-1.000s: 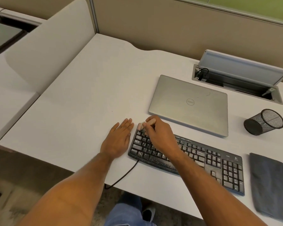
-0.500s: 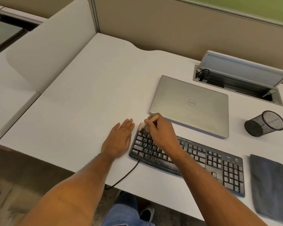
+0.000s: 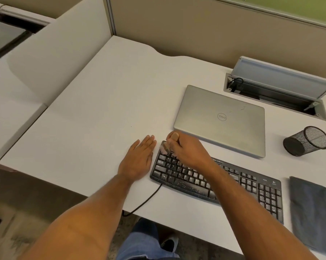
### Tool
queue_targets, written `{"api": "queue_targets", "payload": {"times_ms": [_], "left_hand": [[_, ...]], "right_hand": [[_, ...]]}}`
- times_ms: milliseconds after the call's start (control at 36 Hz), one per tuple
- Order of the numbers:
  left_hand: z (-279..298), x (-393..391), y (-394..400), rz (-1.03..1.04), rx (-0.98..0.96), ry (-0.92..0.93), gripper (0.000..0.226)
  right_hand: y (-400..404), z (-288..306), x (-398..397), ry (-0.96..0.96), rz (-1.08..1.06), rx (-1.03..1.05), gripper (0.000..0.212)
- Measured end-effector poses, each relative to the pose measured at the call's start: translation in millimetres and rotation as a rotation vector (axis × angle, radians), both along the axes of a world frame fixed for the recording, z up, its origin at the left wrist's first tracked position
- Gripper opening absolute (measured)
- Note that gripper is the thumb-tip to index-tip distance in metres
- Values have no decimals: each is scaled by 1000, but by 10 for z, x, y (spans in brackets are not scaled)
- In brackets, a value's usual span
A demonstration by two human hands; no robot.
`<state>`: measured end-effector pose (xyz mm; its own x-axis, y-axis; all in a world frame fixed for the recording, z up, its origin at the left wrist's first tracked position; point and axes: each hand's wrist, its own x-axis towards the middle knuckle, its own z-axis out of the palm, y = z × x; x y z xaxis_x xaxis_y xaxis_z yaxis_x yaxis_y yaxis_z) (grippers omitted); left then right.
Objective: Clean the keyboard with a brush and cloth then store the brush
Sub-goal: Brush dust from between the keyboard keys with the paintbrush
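Gripping a wooden-handled brush [image 3: 174,138], the right hand [image 3: 188,151] works its bristles at the far left corner of the keyboard [image 3: 214,182]. The left hand [image 3: 139,159] lies flat and open on the counter [image 3: 102,128], just beside the keyboard's left end. White dust speckles the nearer key rows. The keyboard's long axis runs from that corner away to the right, so the uncleaned stretch lies to the right of the brush, on the right hand's own side. Beyond its right end lies the grey cloth [image 3: 312,212], and a mesh cup [image 3: 306,140], tipped on its side, sits near a closed laptop [image 3: 220,119].
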<state>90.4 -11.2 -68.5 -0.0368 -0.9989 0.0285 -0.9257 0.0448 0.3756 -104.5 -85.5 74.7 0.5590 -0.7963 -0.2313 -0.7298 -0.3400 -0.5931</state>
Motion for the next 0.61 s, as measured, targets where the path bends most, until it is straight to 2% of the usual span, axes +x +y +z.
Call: {"api": "queue_targets", "payload": {"times_ms": [83,250,389,472,611], "left_hand": [[15,-7,6,3,0,6,61],[37,-12,12,-2,-13,-6,60],[39,-10,8,0,-5,2,61],[42,-12,6,3,-3,3,61],[37,-19,3,7,-6,-1,61]], "right_hand": [[-66,65,-37,45,51,-48,25],[-59,105,1,-94,36,9,20],[-48,73,-21,16,73,-16,21],[-64,83,-67,58,42,-60,23],[-23,78,-41,-77,-102,-7,21]]}}
